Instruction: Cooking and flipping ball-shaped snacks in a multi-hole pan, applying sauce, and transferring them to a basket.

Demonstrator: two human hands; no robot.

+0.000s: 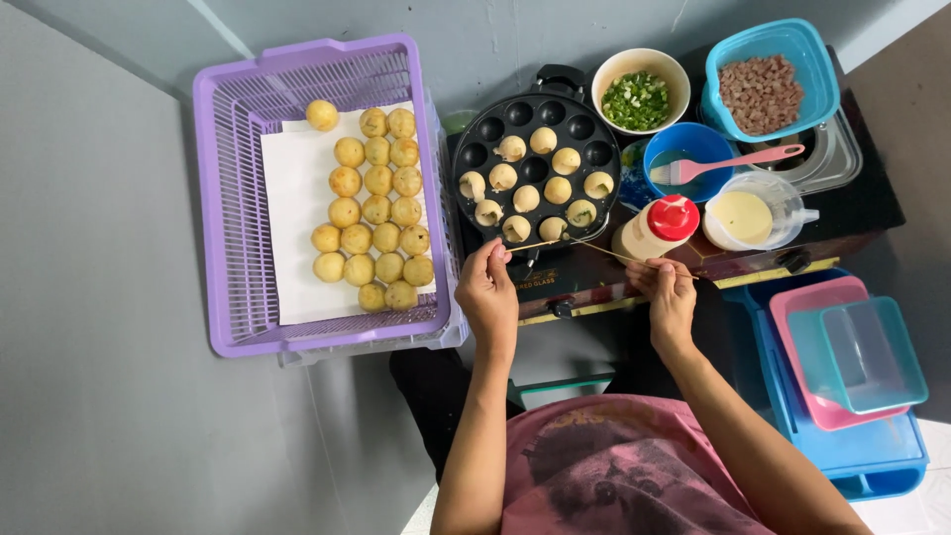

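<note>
A thin wooden skewer (540, 243) is pinched in the left hand (487, 287), and a second skewer (614, 255) is pinched in the right hand (669, 292); both tips meet near the lower edge of the round black moulded pan (536, 165) at the centre top of the frame. The dough balls (528, 198) sit in its cups, pale and part-cooked. Each ball is best caught at its edge and rolled gently, so that the soft side is not torn. Browned balls (376, 208) are laid on paper in the purple basket (223, 198) at the upper left
</note>
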